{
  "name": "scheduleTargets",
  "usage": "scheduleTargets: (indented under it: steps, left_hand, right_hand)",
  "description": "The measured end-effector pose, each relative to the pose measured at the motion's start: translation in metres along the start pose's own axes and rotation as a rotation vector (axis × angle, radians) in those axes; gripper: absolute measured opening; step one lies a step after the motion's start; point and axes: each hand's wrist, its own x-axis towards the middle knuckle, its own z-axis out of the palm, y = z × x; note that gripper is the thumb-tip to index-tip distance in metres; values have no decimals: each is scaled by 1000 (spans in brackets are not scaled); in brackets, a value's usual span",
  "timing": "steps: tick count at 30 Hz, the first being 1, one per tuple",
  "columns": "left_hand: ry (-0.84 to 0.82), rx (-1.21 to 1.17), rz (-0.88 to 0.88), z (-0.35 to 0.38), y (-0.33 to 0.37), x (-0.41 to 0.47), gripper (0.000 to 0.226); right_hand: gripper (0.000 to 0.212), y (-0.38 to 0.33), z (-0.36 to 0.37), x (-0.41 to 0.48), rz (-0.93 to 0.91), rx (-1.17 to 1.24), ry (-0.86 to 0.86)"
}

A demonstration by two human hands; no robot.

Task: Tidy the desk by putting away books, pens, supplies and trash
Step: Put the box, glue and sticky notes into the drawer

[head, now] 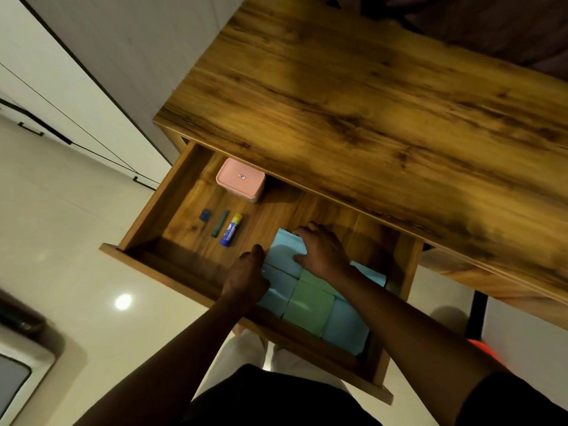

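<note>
Gripping: right hand (pixel 322 252), fingers curled over the far edge of the blue paper pad (pixel 284 252).
Left hand (pixel 246 278): beside that pad, finger state unclear.
Glue stick (pixel 231 230): beyond the left thumb.

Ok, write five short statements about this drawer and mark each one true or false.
1. The drawer is open. True.
2. The pink box sits on the desk top. False: it is inside the drawer, at the back.
3. The glue stick has a yellow cap. True.
4. Both hands hang clear of the drawer. False: the right hand holds a blue pad, and the left hand is against the pads' left side.
5. Every pad in the drawer is blue. False: a green pad lies among them.
</note>
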Motion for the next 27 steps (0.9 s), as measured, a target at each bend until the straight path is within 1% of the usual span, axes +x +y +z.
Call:
scheduleTargets:
  steps: [6, 11, 14, 16, 19, 21, 24, 27]
  left_hand:
    - [6, 38, 24, -2, 0, -3, 64]
    - [32, 63, 29, -9, -1, -6, 54]
    - [74, 11, 11, -17, 1, -14, 54]
    - [126, -50, 17, -23, 3, -22, 51]
    - [257, -116, 42, -36, 4, -45, 39]
    - [334, -215, 49, -48, 2, -63, 34]
    - [406, -395, 47, -66, -16, -99, 34]
    - [549, -481, 48, -79, -46, -135, 31]
  right_hand:
    - [62, -2, 2, -6, -4, -2, 26]
    - [64, -4, 0, -12, -16, -1, 57]
    - [58, -10, -4, -17, -43, 62, 123]
    - [51, -19, -10, -22, -67, 119, 174]
    - [42, -43, -18, -33, -99, 216, 234]
    - [38, -62, -23, -42, -127, 285, 270]
    - [32, -101, -28, -56, -183, 382, 281]
    - [27, -144, -26, -73, -276, 471, 320]
